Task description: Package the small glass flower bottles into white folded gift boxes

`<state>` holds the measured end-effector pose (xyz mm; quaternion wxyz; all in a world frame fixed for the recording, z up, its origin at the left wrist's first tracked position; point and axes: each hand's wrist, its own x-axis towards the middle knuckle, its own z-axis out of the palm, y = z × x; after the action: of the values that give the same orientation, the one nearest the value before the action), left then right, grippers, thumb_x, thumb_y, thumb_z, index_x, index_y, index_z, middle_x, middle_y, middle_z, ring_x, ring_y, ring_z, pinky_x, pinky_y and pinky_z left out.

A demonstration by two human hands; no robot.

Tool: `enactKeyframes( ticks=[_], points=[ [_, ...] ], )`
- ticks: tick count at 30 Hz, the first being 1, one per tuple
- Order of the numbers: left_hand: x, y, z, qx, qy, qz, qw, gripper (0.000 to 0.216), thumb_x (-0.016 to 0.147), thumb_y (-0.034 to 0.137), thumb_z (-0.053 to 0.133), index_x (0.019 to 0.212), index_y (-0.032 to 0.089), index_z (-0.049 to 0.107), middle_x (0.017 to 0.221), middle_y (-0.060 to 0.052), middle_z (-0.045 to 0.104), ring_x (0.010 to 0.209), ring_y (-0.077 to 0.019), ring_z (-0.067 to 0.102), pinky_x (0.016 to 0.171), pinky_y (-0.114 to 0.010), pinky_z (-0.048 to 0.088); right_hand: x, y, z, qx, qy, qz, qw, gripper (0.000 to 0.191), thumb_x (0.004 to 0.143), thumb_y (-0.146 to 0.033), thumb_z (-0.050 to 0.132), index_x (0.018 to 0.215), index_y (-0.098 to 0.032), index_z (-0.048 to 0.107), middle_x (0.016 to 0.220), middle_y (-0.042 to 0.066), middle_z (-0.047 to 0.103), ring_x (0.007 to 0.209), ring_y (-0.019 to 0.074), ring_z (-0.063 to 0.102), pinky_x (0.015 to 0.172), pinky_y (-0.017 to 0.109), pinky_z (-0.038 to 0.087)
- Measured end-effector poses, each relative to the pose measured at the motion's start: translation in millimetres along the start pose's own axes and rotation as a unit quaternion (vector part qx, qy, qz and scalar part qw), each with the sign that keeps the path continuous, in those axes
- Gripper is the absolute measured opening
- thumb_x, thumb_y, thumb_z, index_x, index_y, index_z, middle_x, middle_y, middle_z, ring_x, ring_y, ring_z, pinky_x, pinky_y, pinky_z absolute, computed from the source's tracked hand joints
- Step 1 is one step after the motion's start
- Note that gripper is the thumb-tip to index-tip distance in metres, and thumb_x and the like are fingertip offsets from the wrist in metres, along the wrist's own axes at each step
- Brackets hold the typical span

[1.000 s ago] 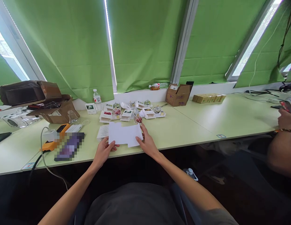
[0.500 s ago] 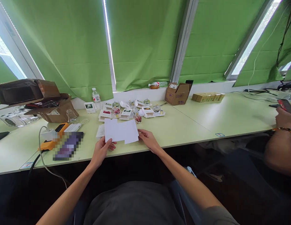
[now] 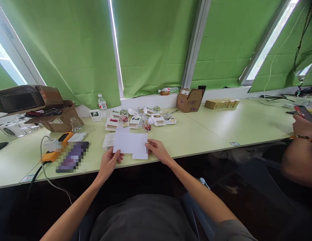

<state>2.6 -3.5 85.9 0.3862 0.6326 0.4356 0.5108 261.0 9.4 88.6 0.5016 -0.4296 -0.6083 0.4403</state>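
I hold a flat white card cut-out (image 3: 130,144) over the near edge of the pale green table (image 3: 196,134). My left hand (image 3: 109,162) pinches its lower left corner. My right hand (image 3: 158,150) grips its right edge with thumb and fingers. Under the card lies a printed paper sheet (image 3: 108,140). Just beyond it sit several small glass globes with coloured contents (image 3: 146,126) and small white boxes with picture labels (image 3: 135,121).
An open brown carton (image 3: 57,117) and a water bottle (image 3: 102,105) stand at the left, with an orange device (image 3: 54,154) and cable near the edge. A small cardboard box (image 3: 189,100) and yellow boxes (image 3: 221,103) sit at the back. Another person's arm (image 3: 296,157) is at the right.
My right hand slid from on top of the card to its right edge. The card lifted slightly, then settled lower with a flap hanging down at its right.
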Motion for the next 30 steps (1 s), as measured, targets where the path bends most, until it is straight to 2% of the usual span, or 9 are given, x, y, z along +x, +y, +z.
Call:
enactKeyframes(
  ticks=[3, 7, 11, 14, 21, 26, 30],
  points=[
    [0, 0, 0, 0.001, 0.001, 0.0, 1.0, 0.034, 0.086, 0.047, 0.058, 0.096, 0.015, 0.063, 0.075, -0.004, 0.067, 0.056, -0.0138, 0.058, 0.059, -0.028, 0.05, 0, -2, 1, 0.013, -0.016, -0.003, 1.0, 0.036, 0.084, -0.046, 0.058, 0.102, -0.017, 0.07, 0.072, 0.001, 0.066, 0.061, 0.0158, 0.058, 0.066, 0.03, 0.049],
    [-1, 2, 1, 0.004, 0.005, -0.007, 1.0, 0.032, 0.085, 0.046, 0.06, 0.092, 0.015, 0.063, 0.071, -0.003, 0.064, 0.056, -0.0142, 0.057, 0.057, -0.028, 0.049, -3, -9, 3, 0.025, -0.037, -0.007, 0.999, 0.033, 0.085, -0.043, 0.054, 0.1, -0.019, 0.07, 0.08, 0.001, 0.069, 0.066, 0.0168, 0.06, 0.069, 0.031, 0.049],
    [0, 3, 1, 0.037, 0.012, -0.026, 0.999, 0.033, 0.085, 0.046, 0.06, 0.075, 0.015, 0.061, 0.064, -0.002, 0.061, 0.053, -0.0141, 0.055, 0.057, -0.028, 0.047, -2, -10, 5, 0.022, -0.02, 0.001, 1.0, 0.032, 0.086, -0.044, 0.052, 0.087, -0.018, 0.07, 0.074, 0.001, 0.065, 0.069, 0.0178, 0.059, 0.069, 0.031, 0.049],
    [0, 3, 0, 0.065, -0.008, -0.037, 0.997, 0.035, 0.085, 0.047, 0.06, 0.069, 0.016, 0.062, 0.064, -0.003, 0.063, 0.056, -0.015, 0.056, 0.059, -0.028, 0.046, -1, -8, 5, 0.032, -0.003, 0.0, 0.999, 0.034, 0.086, -0.047, 0.052, 0.079, -0.018, 0.069, 0.069, 0.001, 0.062, 0.071, 0.0184, 0.058, 0.068, 0.031, 0.048],
    [-2, 5, -2, 0.062, -0.058, -0.071, 0.994, 0.034, 0.085, 0.047, 0.059, 0.077, 0.015, 0.067, 0.076, -0.006, 0.069, 0.067, -0.0171, 0.058, 0.068, -0.029, 0.047, 0, -8, 6, 0.105, -0.071, 0.027, 0.992, 0.036, 0.08, -0.051, 0.063, 0.091, -0.018, 0.072, 0.083, 0.002, 0.068, 0.081, 0.0198, 0.062, 0.081, 0.035, 0.049],
    [0, 7, -3, 0.046, -0.078, -0.059, 0.994, 0.033, 0.087, 0.044, 0.058, 0.075, 0.015, 0.067, 0.071, -0.005, 0.066, 0.068, -0.0171, 0.058, 0.069, -0.028, 0.047, 4, -3, 2, 0.13, -0.116, 0.042, 0.984, 0.036, 0.078, -0.05, 0.067, 0.09, -0.017, 0.073, 0.086, 0.004, 0.071, 0.084, 0.021, 0.064, 0.09, 0.04, 0.047],
    [2, 6, -2, 0.041, -0.085, -0.054, 0.994, 0.033, 0.088, 0.044, 0.057, 0.075, 0.015, 0.067, 0.069, -0.004, 0.065, 0.065, -0.0163, 0.057, 0.067, -0.028, 0.047, 5, -1, 0, 0.133, -0.12, 0.037, 0.983, 0.035, 0.079, -0.05, 0.067, 0.092, -0.018, 0.073, 0.087, 0.004, 0.071, 0.086, 0.0217, 0.064, 0.091, 0.04, 0.047]
  ],
)
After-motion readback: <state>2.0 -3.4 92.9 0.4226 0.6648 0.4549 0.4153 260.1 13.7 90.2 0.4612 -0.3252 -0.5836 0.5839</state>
